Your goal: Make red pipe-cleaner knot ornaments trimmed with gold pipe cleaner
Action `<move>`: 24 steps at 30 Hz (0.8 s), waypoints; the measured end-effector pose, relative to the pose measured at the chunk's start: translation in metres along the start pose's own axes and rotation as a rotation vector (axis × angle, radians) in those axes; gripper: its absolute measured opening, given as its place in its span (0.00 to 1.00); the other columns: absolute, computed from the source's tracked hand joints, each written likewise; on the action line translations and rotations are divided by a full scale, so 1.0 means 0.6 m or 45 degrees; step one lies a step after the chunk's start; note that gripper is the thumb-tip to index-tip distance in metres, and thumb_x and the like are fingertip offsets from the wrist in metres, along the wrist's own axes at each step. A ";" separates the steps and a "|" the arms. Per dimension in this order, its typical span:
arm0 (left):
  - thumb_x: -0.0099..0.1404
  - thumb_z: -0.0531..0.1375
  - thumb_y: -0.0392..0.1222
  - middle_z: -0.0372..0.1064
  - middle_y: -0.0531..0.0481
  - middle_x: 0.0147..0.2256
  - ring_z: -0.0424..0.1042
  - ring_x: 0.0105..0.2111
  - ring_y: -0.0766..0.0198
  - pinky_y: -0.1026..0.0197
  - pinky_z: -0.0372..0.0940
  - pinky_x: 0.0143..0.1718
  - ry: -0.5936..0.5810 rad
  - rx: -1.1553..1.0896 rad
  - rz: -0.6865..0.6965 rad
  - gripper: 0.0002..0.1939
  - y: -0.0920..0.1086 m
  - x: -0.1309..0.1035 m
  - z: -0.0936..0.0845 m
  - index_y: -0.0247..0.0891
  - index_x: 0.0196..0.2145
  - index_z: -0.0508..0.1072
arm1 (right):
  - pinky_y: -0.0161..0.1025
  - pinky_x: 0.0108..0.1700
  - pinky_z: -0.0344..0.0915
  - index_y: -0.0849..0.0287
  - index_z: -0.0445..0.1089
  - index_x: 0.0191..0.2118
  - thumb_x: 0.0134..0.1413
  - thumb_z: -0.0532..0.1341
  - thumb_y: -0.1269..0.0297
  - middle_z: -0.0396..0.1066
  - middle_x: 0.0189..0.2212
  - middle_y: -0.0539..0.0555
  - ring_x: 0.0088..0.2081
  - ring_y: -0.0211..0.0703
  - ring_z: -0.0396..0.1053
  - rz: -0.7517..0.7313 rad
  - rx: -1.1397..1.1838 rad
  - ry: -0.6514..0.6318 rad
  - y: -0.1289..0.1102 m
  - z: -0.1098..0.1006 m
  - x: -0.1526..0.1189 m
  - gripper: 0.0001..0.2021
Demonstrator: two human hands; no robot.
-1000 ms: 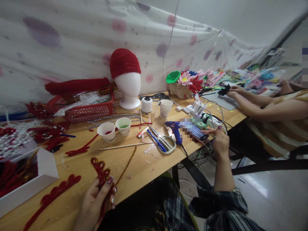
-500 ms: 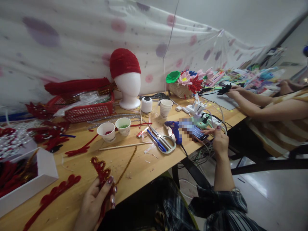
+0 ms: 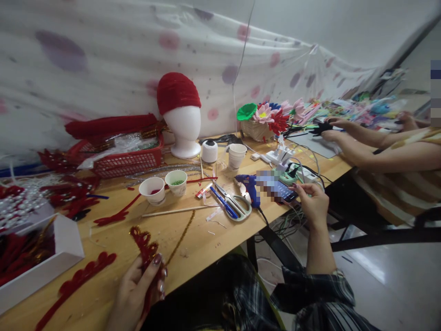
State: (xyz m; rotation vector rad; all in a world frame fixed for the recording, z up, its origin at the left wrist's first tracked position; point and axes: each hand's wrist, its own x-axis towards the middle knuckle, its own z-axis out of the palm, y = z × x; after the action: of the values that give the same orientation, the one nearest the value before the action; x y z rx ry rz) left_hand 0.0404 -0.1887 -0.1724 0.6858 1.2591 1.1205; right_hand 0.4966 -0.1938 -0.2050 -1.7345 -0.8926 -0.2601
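My left hand [image 3: 139, 287] is closed around a red fuzzy chenille piece edged with gold tinsel [image 3: 146, 246], its looped tip sticking up past the thumb. A gold tinsel stem [image 3: 181, 236] slants from the fingers over the table. At the near end of a lit phone [image 3: 277, 188], the thumb and fingertips of my right hand [image 3: 313, 204] come together; whether anything is between them is hidden. Beside the phone lies a blue glue gun [image 3: 253, 189]. Scissors [image 3: 241, 207] and a blue pen [image 3: 225, 202] are left of it. A red scalloped chenille strip [image 3: 84, 278] lies left of my left hand.
Paper cups of red beads [image 3: 152, 191] and green beads [image 3: 176, 182] stand mid-table. Behind them are a red basket [image 3: 127, 161] and a white foam head [image 3: 184, 126] in a red cap. A white box [image 3: 69, 241] is at left. Another person's arms [image 3: 358, 142] work at right.
My right hand's fingers have drawn back from the phone screen to its near edge and come together. My left hand stays put with the red piece. The view shifts slightly.
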 end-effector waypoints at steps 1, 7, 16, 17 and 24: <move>0.36 0.76 0.55 0.70 0.55 0.19 0.64 0.16 0.72 0.72 0.61 0.15 0.000 -0.001 0.007 0.26 -0.001 0.000 0.000 0.36 0.26 0.73 | 0.44 0.42 0.66 0.57 0.73 0.29 0.50 0.65 0.45 0.76 0.26 0.54 0.32 0.48 0.72 -0.002 -0.003 0.012 0.002 0.000 0.000 0.18; 0.35 0.77 0.56 0.70 0.55 0.19 0.63 0.16 0.72 0.72 0.60 0.15 -0.001 -0.026 0.008 0.28 -0.001 0.001 0.000 0.36 0.26 0.73 | 0.43 0.40 0.65 0.57 0.71 0.27 0.50 0.65 0.45 0.74 0.25 0.53 0.31 0.46 0.70 -0.017 -0.006 0.034 0.001 0.000 0.000 0.18; 0.33 0.77 0.57 0.71 0.56 0.19 0.64 0.16 0.73 0.74 0.60 0.15 0.005 -0.042 -0.022 0.29 -0.002 0.002 -0.003 0.36 0.27 0.74 | 0.45 0.43 0.66 0.57 0.71 0.30 0.56 0.62 0.48 0.77 0.29 0.54 0.34 0.48 0.73 -0.027 0.034 -0.007 -0.004 0.005 -0.004 0.16; 0.33 0.77 0.56 0.71 0.56 0.19 0.65 0.16 0.72 0.74 0.61 0.15 0.004 -0.045 -0.023 0.29 -0.004 0.005 -0.005 0.36 0.27 0.74 | 0.45 0.44 0.66 0.57 0.71 0.31 0.58 0.60 0.48 0.77 0.30 0.54 0.35 0.49 0.73 -0.031 0.042 -0.012 -0.003 0.005 -0.004 0.16; 0.32 0.78 0.56 0.72 0.54 0.18 0.65 0.14 0.71 0.72 0.61 0.13 -0.021 -0.048 -0.053 0.29 -0.014 0.017 -0.015 0.35 0.27 0.74 | 0.48 0.46 0.67 0.57 0.72 0.33 0.60 0.58 0.51 0.77 0.31 0.55 0.38 0.51 0.74 -0.043 0.083 -0.010 0.008 0.007 -0.002 0.14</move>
State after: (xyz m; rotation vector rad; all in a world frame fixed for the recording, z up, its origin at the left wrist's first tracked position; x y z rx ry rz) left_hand 0.0335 -0.1834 -0.1856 0.6370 1.2302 1.0999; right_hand 0.4979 -0.1913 -0.2106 -1.6626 -0.9265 -0.2439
